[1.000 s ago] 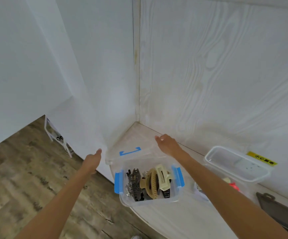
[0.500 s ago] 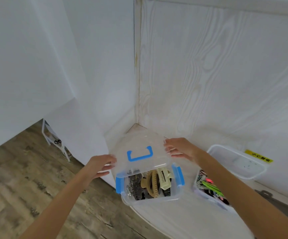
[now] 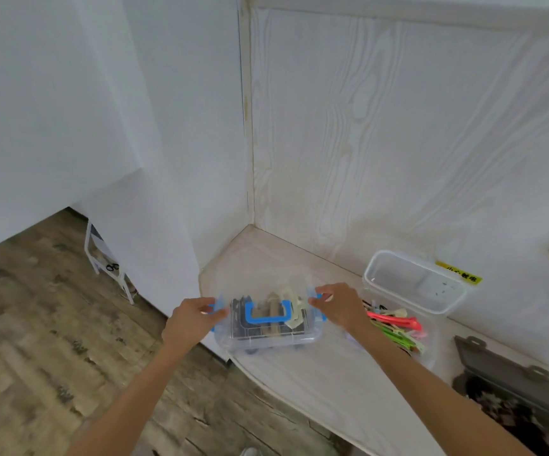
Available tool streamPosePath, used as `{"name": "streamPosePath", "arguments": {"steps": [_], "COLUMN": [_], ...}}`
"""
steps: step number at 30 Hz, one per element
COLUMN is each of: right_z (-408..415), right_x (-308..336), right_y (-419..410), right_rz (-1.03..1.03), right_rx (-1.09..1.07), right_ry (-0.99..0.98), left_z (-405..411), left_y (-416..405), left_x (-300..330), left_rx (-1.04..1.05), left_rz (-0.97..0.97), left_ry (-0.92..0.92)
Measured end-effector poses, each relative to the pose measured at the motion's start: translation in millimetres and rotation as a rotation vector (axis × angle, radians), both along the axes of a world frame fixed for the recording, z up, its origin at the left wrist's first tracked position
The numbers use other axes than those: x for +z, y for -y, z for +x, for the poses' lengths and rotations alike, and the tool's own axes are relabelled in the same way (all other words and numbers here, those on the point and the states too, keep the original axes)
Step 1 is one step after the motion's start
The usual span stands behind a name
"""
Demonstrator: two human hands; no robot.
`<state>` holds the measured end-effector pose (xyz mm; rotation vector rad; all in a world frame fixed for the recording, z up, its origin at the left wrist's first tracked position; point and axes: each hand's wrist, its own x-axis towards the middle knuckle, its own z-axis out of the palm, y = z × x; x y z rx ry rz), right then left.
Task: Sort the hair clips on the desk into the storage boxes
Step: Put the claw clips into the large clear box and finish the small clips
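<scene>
i see both hands on the clear box point(image 3: 268, 340) at the desk point(image 3: 325, 383) corner. the left hand point(image 3: 190, 320) grips the box's left end, fingers curled onto the blue latch point(image 3: 215, 307) there. the right hand point(image 3: 338, 307) grips the right end the same way, fingers bent over the lid edge by the other latch. between the two hands lies the lid point(image 3: 266, 291), clear with a blue handle point(image 3: 268, 313) on top; it sits over the box, though i cannot tell whether it is snapped down. through the plastic i see claw clips point(image 3: 286, 302), cream and dark, packed inside.

just right of the right hand stands an open box point(image 3: 429, 348), touching or nearly touching my right forearm, holding slim clips point(image 3: 394, 324) in pink and green. beyond it, farther from the hands, its clear lid point(image 3: 414, 283) leans against the wood-grain wall point(image 3: 398, 143), beside a yellow label point(image 3: 459, 276). well right of the right arm, at the frame edge, sits a grey box point(image 3: 513, 399) with its lid raised and dark clips inside, too blurred to sort out.

left of the left hand, down on the wooden floor point(image 3: 36, 340), a small white frame point(image 3: 108, 264) stands by the wall.
</scene>
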<state>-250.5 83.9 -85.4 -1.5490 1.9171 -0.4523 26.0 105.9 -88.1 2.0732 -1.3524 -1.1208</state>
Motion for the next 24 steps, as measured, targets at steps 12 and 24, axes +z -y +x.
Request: {"name": "streamPosePath", "arguments": {"steps": [12,24], "right_z": [-6,6], "right_x": [-9,3], "right_y": [19,12], "right_rz": [0.170,0.297], "right_rx": [-0.030,0.039], "right_ry": [0.087,-0.039], "left_z": [-1,-17], "left_y": [8,10], "left_x": [-13,-3], "left_rx": [0.206,0.063], "left_rz": [0.051,0.187], "left_ry": [-0.120,0.111]}}
